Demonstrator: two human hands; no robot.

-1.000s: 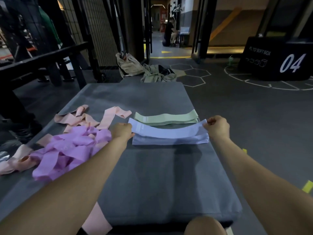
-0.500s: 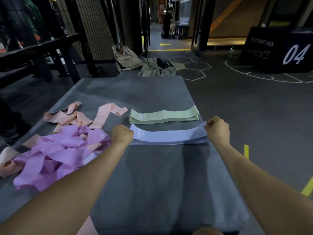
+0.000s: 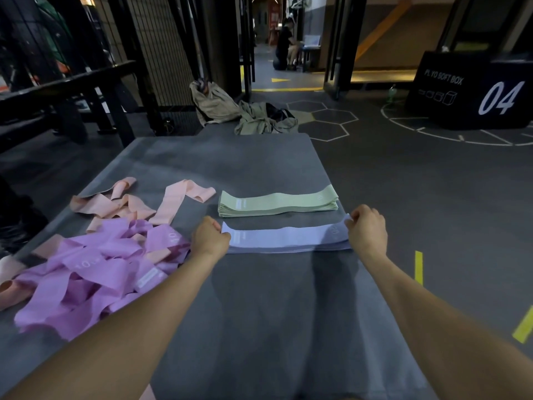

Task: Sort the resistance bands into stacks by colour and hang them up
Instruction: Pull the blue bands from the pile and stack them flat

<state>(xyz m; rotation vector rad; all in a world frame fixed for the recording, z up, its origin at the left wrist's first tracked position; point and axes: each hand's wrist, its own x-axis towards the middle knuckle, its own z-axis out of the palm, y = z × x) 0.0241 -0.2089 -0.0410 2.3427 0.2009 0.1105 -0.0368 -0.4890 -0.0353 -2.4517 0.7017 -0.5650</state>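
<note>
Both hands pinch the ends of the top blue band on its stack.

The left hand (image 3: 210,237) and right hand (image 3: 366,228) each keep a closed grip on the blue band (image 3: 284,236); beyond them lies the green stack (image 3: 277,202), left of the left grip the purple pile (image 3: 95,269) and peach bands (image 3: 121,204), all on the grey surface (image 3: 259,313).

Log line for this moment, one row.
left hand and right hand pinch ends of top blue band on blue stack | green stack done | purple pile, peach bands unsorted
</note>
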